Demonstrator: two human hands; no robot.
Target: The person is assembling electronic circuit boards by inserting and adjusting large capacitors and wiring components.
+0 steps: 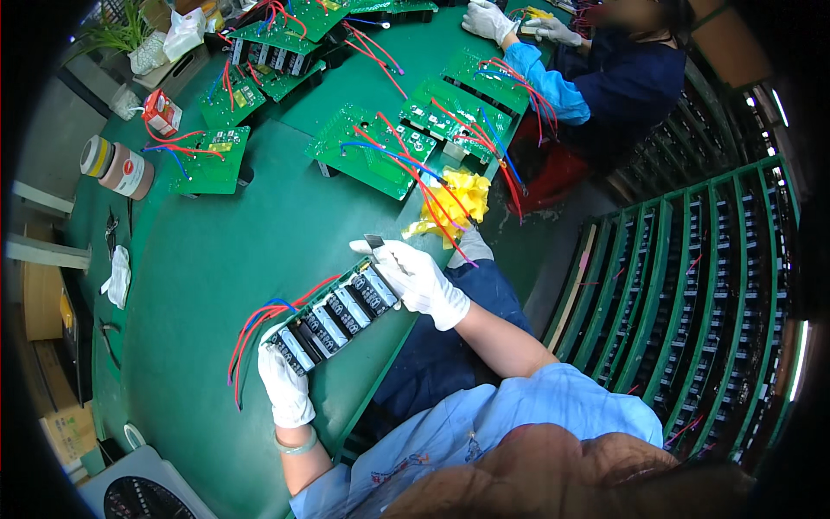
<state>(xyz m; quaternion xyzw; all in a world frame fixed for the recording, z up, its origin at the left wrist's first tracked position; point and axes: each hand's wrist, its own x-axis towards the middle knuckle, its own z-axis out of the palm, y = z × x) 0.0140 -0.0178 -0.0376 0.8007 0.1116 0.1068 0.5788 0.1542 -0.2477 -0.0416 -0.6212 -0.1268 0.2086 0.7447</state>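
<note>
In white gloves, both my hands are at a circuit board (330, 318), tilted on its edge above the green table. A row of black cylindrical capacitors faces me, and red and blue wires trail from its left side. My left hand (285, 385) grips the board's lower left end. At the upper right end is my right hand (419, 281), closed around a small dark flat, blade-like piece (373, 241) that sticks up past the thumb. Whether those fingers also grip the board is partly hidden. Beyond them lies a crumpled yellow plastic bag (458, 203).
More wired green boards (372, 149) lie ahead, with others stacked (277, 39) at the far left. A bottle (125, 171), a red carton (162, 112), a white glove (117, 277) and a fan (143, 493) stand left. A co-worker (605, 82) sits far right, near racks (683, 285) of boards.
</note>
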